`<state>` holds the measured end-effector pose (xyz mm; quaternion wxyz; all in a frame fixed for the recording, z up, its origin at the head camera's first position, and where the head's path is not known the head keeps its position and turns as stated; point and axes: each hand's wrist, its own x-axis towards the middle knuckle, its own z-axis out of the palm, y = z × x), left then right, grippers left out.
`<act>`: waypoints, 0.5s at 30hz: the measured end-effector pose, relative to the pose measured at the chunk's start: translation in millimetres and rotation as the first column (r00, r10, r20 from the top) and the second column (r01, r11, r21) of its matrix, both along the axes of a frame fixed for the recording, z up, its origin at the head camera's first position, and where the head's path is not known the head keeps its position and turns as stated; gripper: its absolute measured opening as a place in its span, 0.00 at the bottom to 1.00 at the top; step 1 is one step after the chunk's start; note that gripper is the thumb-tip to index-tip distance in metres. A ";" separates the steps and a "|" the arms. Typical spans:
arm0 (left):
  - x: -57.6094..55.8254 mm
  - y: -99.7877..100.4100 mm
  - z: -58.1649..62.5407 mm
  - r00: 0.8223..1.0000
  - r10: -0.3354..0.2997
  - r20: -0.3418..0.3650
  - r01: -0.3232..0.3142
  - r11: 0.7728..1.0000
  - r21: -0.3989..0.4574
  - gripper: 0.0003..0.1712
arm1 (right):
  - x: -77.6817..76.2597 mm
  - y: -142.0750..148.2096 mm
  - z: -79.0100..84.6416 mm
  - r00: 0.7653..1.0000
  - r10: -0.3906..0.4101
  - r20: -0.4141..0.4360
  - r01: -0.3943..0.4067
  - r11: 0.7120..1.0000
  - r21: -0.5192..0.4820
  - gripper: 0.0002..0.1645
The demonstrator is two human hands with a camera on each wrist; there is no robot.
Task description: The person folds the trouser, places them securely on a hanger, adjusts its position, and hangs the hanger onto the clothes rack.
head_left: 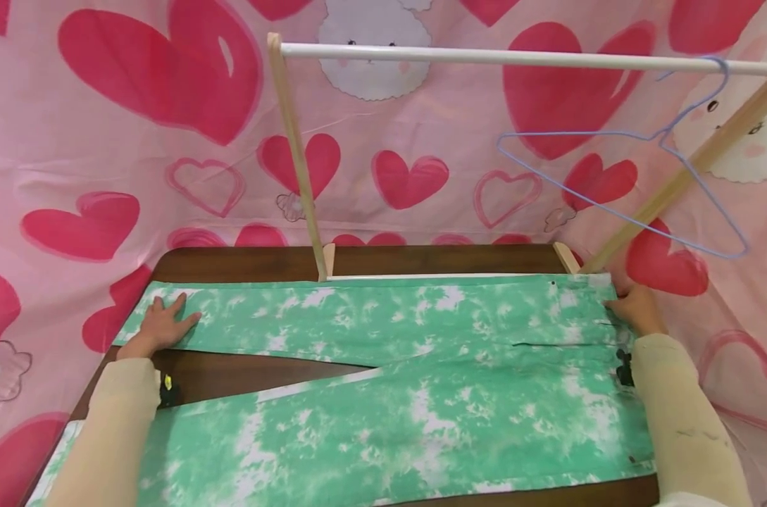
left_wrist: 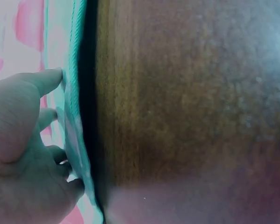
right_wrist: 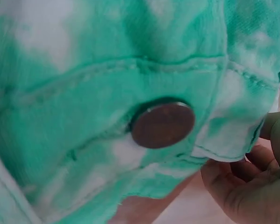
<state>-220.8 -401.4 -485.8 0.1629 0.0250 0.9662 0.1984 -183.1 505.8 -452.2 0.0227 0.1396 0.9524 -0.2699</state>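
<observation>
Green and white tie-dye trousers [head_left: 484,394] lie flat, waistband to the right and the two legs spread apart toward the left. Near the hem of the far leg, my left hand [head_left: 159,325] rests on the cloth with fingers spread; in the left wrist view its fingertips touch the fabric [left_wrist: 74,60] by a seam. At the far corner of the waistband, my right hand [head_left: 639,310] pinches the edge. The right wrist view has a round metal button [right_wrist: 163,125] on the waistband, with the curled fingers [right_wrist: 224,184] at the edge.
Under the trousers is a dark wooden table [head_left: 231,377]. Behind them stands a rack with a white rail [head_left: 484,56] and wooden posts [head_left: 297,155]. A blue hanger [head_left: 611,134] hangs at the rail's right. Pink heart-patterned cloth [head_left: 358,120] covers the background.
</observation>
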 end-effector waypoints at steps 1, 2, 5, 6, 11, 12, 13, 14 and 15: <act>0.4 -0.5 0.2 1.000 -0.004 0.002 0.004 1.000 0.002 0.46 | 0.9 0.8 -2.5 1.000 -0.010 -0.013 0.010 1.000 0.005 0.27; 0.7 -1.0 0.3 1.000 -0.007 0.004 0.007 1.000 0.003 0.46 | 1.1 1.7 -4.6 1.000 -0.018 -0.024 0.019 1.000 0.007 0.25; 2.1 -2.6 0.4 1.000 -0.007 0.002 0.007 1.000 0.007 0.46 | -0.1 3.9 -9.1 0.998 -0.040 -0.039 0.040 0.999 0.013 0.22; 3.0 -3.4 0.2 1.000 -0.005 -0.003 0.005 1.000 0.009 0.46 | -1.4 4.2 -10.3 0.998 -0.050 -0.040 0.050 0.999 0.011 0.22; 4.6 -7.9 -3.2 1.000 0.003 -0.026 -0.002 0.999 0.050 0.45 | -3.0 3.8 -12.8 0.996 -0.070 -0.053 0.072 0.997 0.040 0.16; 5.6 -8.5 -3.8 0.999 0.002 -0.039 0.000 0.998 0.055 0.44 | -3.0 2.0 -12.4 0.996 -0.064 -0.057 0.067 0.996 0.061 0.15; 6.9 -8.5 -4.3 0.998 -0.002 -0.057 0.005 0.999 0.053 0.43 | -2.4 -0.9 -10.7 0.997 -0.052 -0.064 0.056 0.996 0.075 0.15; 8.3 -7.5 -4.4 0.997 -0.006 -0.080 0.010 0.998 0.056 0.42 | -2.3 -5.1 -6.5 0.997 -0.040 -0.062 0.045 0.995 0.091 0.15; 9.6 -5.4 -5.0 0.993 -0.019 -0.120 0.025 0.999 0.046 0.40 | -2.1 -10.8 -0.9 0.998 -0.021 -0.058 0.028 0.993 0.117 0.16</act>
